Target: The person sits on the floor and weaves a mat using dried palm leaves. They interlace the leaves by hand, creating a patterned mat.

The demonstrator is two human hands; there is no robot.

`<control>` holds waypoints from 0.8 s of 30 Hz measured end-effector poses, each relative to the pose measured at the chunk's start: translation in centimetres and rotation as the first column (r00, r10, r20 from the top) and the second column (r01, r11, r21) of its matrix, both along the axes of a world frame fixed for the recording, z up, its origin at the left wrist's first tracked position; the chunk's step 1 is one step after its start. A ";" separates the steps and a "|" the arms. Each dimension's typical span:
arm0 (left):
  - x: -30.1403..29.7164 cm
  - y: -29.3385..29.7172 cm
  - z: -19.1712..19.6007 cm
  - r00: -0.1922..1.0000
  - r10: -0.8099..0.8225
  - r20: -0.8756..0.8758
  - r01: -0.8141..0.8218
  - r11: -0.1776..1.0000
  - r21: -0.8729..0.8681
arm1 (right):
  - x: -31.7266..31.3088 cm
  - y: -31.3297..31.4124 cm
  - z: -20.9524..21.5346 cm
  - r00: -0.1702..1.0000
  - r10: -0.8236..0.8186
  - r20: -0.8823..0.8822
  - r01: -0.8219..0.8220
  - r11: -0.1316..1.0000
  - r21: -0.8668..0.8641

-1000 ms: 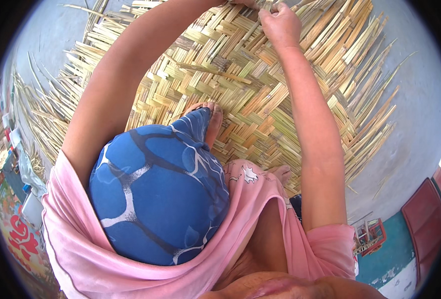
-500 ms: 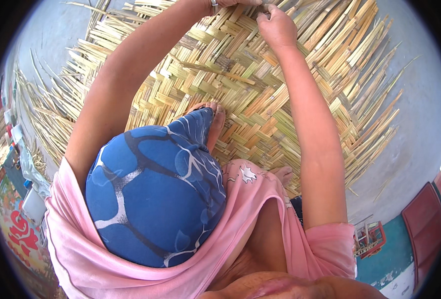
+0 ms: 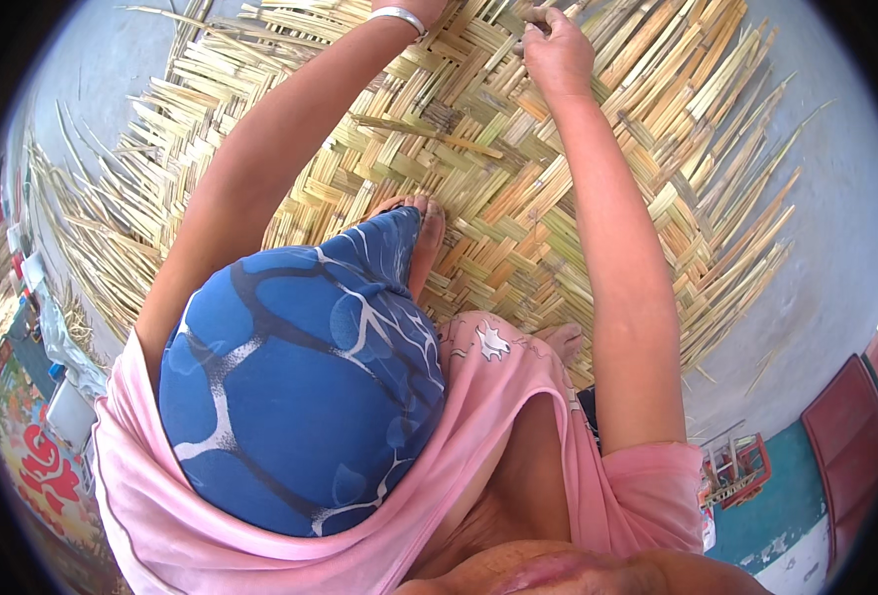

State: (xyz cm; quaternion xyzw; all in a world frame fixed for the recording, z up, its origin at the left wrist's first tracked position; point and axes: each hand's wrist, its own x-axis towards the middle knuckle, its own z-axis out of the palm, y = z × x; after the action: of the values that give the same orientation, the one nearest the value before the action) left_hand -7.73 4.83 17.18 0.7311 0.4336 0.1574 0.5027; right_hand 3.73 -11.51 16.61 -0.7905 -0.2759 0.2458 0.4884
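A large mat of split cane or reed strips (image 3: 478, 213) lies on the floor under me, woven in a diagonal pattern with loose ends fanning out. My left hand (image 3: 421, 8) is over its far part, a silver bangle (image 3: 399, 18) on the wrist. The top edge of the picture cuts off that hand's fingers. Farther right, my right hand (image 3: 561, 58) is at the weave, its thumb and forefinger curled in toward each other. What they pinch, if anything, is too small to make out. One loose strip (image 3: 429, 136) lies across the mat's surface.
My bare foot (image 3: 427, 243) rests on the mat, beside my knee in blue patterned cloth (image 3: 310, 397). Grey floor (image 3: 825, 208) surrounds the mat. A dark red panel (image 3: 850, 416) and a red-framed rack (image 3: 736, 471) are at the lower right. Assorted items (image 3: 57, 337) line the left rim.
My hands were close together at the far part of the mat. The left has drawn away to the left, leaving a gap; the right stays near the same spot, its fingers slightly shifted.
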 end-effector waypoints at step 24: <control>-4.0 -0.8 1.7 0.921 -0.323 -0.218 0.387 0.829 0.404 | -3.7 -1.0 4.5 0.891 0.278 0.359 -0.073 0.868 -0.490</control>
State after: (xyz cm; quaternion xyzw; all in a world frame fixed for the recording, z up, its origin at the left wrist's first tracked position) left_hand -11.72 4.00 18.93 0.9024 0.2772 0.1030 0.3132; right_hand 0.02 -12.52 21.10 -0.8887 -0.3796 0.1738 0.1894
